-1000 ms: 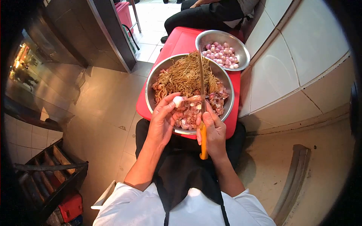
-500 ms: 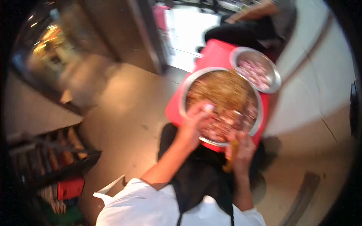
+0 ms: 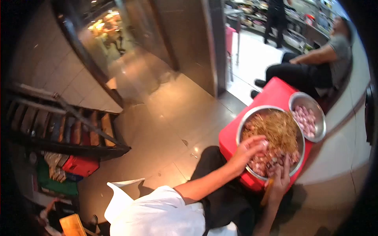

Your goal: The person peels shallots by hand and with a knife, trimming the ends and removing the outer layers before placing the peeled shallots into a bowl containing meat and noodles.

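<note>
A large metal bowl stands on a red plastic surface. It holds brown root-like strands at the back and small pinkish pieces nearer me. Over the bowl's left part, my left hand pinches a small pale pink piece. My right hand, at the near right rim, is closed round a yellowish handle; its far end is hard to make out. Behind to the right, a smaller metal bowl contains pale pink peeled pieces.
A seated person is at the upper right, with another person standing farther back. A dark slatted rack and red box are on the left. A metal-edged doorway rises beyond the tiled floor.
The view has shifted, so the bowls and both hands appear farther right and lower. The seated person and the rack show more fully. Both hands stay at the large bowl.
</note>
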Available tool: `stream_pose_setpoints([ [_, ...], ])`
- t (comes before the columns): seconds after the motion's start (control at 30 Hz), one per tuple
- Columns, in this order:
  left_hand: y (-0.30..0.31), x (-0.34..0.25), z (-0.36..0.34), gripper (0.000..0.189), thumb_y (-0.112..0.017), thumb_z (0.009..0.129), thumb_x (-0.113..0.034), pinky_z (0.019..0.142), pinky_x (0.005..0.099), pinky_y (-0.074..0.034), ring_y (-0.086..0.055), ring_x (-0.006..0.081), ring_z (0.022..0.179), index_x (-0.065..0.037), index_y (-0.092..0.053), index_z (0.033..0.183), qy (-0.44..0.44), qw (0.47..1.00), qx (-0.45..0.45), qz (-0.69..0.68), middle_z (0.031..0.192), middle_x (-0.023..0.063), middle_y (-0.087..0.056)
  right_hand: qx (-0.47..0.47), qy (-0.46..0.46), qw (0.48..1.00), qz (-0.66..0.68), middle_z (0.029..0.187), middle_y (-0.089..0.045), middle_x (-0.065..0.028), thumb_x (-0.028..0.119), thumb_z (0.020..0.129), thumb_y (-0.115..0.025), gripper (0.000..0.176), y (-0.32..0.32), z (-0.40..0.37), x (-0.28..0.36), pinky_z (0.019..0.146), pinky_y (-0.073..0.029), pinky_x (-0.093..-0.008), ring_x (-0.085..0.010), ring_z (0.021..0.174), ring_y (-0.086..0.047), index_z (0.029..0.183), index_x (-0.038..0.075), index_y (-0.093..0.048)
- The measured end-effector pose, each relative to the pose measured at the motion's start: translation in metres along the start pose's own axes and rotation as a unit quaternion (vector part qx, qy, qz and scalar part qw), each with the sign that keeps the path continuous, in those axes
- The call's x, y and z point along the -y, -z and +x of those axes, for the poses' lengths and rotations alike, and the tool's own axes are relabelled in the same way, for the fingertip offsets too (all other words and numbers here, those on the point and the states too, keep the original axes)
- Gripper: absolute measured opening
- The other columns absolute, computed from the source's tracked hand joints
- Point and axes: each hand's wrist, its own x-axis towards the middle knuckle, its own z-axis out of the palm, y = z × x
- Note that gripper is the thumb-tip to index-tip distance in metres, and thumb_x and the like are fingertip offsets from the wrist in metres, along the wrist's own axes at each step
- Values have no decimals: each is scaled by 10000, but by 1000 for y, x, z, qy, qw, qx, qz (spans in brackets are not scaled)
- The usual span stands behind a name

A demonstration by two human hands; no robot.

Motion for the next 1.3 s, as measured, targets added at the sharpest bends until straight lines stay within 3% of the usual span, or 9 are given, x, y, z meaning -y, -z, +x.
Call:
stream_pose_setpoints([
  [0.1,-7,-6,0,430,-679,942,-131,928,288,-541,-657,141,1039,6,-551,1329,23,999,-22,15,1208,87,-667,5,-44,999,10,797,-547,21,123,1034,-505,490,-5,-6,21,435,-350,-208,-28,500,-415,1515,73,-428],
  [0.17,-10,-6,-3,416,-681,930,-95,957,302,-541,-659,162,1068,8,-558,1314,23,999,-24,-12,1199,98,-673,34,-44,998,19,1075,-668,-48,101,1027,-497,479,-3,-7,21,454,-359,-192,-11,524,-408,1501,53,-446],
  [0.2,-10,-6,-4,410,-681,925,-74,968,310,-541,-660,173,1081,9,-560,1307,18,999,-18,-30,1189,104,-678,44,-25,999,-11,1262,-645,-110,79,1013,-505,476,-5,-4,23,647,-496,-214,-68,724,-590,1481,4,-454],
  [0.3,-9,-2,-8,374,-670,917,-29,967,321,-541,-657,190,1092,7,-569,1275,20,999,-15,-21,1201,123,-673,83,0,996,-45,1366,-593,-225,65,978,-558,478,-5,-3,16,1085,-404,-354,-263,1301,-550,1422,-86,-466],
  [0.8,-24,-6,-16,350,-647,886,93,934,296,-546,-669,172,1059,46,-562,1222,-93,992,4,90,1174,142,-680,127,154,970,-141,1287,-608,-284,100,968,-599,495,-1,1,17,1021,-453,-397,-378,1217,-606,1404,-100,-476],
  [0.9,-19,-7,-17,348,-650,881,93,932,291,-544,-668,172,1061,46,-569,1216,-92,989,14,116,1164,139,-682,123,171,968,-136,1261,-621,-290,110,979,-593,486,-3,2,17,1034,-441,-389,-358,1230,-600,1408,-90,-480],
  [1.03,-23,-10,-21,332,-653,884,74,928,285,-542,-668,169,1052,44,-578,1206,-74,990,17,119,1146,126,-685,100,11,994,-52,1123,-677,-162,138,1016,-564,458,0,1,10,750,-511,-287,-181,848,-652,1422,-60,-488],
  [1.2,-24,-11,-16,338,-671,890,9,938,328,-545,-679,188,1012,26,-578,1214,-52,996,10,67,1145,137,-686,50,-48,992,109,988,-630,8,170,1040,-541,458,-2,-3,6,428,-322,-179,6,512,-370,1447,-29,-476],
  [1.3,-26,-13,-15,321,-661,896,29,949,330,-543,-673,189,1037,20,-582,1206,-22,999,8,26,1153,135,-679,96,-38,993,55,1086,-674,-80,151,1023,-554,477,6,-3,17,585,-482,-225,-76,654,-580,1452,-39,-464],
])
